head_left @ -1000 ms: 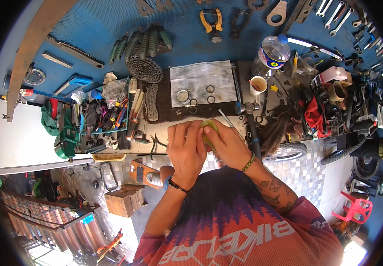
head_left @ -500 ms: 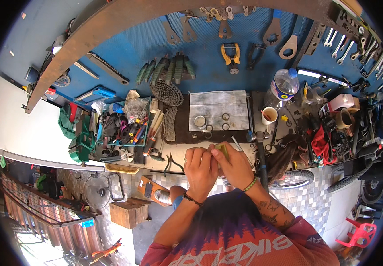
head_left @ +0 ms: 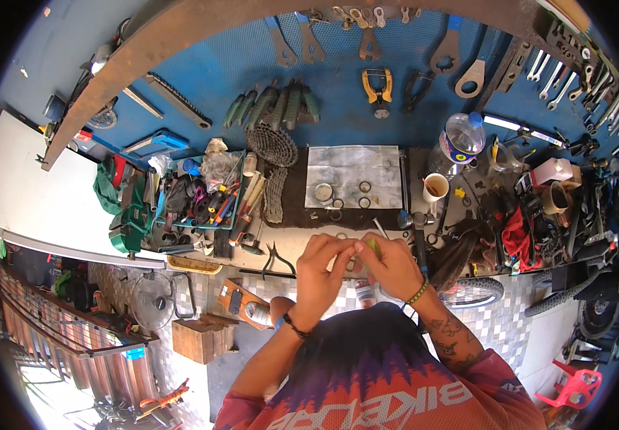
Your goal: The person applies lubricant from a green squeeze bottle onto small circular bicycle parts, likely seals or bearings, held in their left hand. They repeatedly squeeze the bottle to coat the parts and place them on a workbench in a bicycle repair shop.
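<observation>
My left hand (head_left: 319,272) and my right hand (head_left: 394,268) meet fingertip to fingertip over the front edge of the workbench (head_left: 288,238). A small yellow-green piece (head_left: 374,248) shows between the thumb and fingers of my right hand; its kind is not clear. My left thumb and fingers are pinched together, and whatever they hold is too small and covered to name. Just beyond the hands, a paper sheet (head_left: 331,168) on a dark mat carries a small round tin (head_left: 323,192) and several dark rings (head_left: 365,187). Black-handled pliers (head_left: 279,261) lie left of my left hand.
A tool-filled tray (head_left: 234,208) stands on the left, beside a coiled chain (head_left: 272,145). To the right are a paper cup (head_left: 435,188), a large clear bottle (head_left: 460,140), a hammer (head_left: 419,222) and a dark rag (head_left: 467,244). Wrenches (head_left: 445,46) hang on the blue wall.
My hands have drawn slightly apart, with the left fingers now in a narrower pinch. My left wrist has moved a little to the left. The whole view has tilted slightly.
</observation>
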Demonstrator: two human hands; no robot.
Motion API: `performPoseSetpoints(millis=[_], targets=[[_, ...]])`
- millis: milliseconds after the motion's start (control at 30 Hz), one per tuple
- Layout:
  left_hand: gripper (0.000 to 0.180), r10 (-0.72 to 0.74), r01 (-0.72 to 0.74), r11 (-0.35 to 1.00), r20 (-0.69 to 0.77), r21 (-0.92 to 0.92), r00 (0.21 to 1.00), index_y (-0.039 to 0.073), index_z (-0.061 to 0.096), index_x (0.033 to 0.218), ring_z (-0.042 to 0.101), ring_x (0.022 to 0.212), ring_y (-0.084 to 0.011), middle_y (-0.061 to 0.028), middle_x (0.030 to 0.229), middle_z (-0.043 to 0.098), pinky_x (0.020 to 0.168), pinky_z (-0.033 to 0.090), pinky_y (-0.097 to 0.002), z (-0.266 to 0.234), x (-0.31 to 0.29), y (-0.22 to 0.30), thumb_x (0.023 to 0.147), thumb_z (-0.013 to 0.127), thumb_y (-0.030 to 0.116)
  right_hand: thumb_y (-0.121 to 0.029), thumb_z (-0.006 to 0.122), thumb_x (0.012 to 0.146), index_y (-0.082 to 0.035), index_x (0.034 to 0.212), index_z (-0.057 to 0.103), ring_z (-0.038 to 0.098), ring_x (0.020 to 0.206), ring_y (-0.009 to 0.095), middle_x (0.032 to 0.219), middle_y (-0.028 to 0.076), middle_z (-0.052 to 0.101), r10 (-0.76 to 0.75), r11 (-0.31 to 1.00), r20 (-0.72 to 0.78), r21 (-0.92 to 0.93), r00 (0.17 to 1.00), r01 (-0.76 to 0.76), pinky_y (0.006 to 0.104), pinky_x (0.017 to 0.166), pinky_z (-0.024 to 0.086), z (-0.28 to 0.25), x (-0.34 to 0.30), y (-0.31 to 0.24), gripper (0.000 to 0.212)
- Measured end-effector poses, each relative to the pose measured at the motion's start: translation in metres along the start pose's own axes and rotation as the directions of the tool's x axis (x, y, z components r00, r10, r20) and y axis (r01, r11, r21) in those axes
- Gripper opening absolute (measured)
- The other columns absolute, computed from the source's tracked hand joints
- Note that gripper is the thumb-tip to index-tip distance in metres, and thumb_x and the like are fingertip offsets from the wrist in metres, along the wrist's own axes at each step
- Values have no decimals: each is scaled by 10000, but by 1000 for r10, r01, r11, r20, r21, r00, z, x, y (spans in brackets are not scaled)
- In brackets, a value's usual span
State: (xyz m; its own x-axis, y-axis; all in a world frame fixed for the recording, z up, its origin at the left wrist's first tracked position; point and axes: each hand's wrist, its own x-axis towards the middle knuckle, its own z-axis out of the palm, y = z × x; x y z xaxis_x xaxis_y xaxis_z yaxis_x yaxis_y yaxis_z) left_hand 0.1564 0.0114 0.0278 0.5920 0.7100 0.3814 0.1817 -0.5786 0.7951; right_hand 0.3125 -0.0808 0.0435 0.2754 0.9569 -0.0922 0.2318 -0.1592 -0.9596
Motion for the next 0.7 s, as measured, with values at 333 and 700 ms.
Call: performPoseSetpoints(millis=[333,700], targets=[[180,-225,269,956,290,-120,930,-21,745,1051,728,833,-145,-90,950,728,723,579,-281,-31,2,3,914,818,69,-341,495,1131,-10,935,602,633,515,128,699,83,719,38,995,85,88,996,-45,299,503,494,6,-3,-4,399],[125,-207,206,978,147,19,967,9,695,965,693,674,-219,-103,846,670,599,540,-340,-12,-8,3,928,786,87,-511,503,1111,-2,904,655,612,499,134,675,96,683,250,867,135,410,959,-284,287,448,464,26,9,28,571]])
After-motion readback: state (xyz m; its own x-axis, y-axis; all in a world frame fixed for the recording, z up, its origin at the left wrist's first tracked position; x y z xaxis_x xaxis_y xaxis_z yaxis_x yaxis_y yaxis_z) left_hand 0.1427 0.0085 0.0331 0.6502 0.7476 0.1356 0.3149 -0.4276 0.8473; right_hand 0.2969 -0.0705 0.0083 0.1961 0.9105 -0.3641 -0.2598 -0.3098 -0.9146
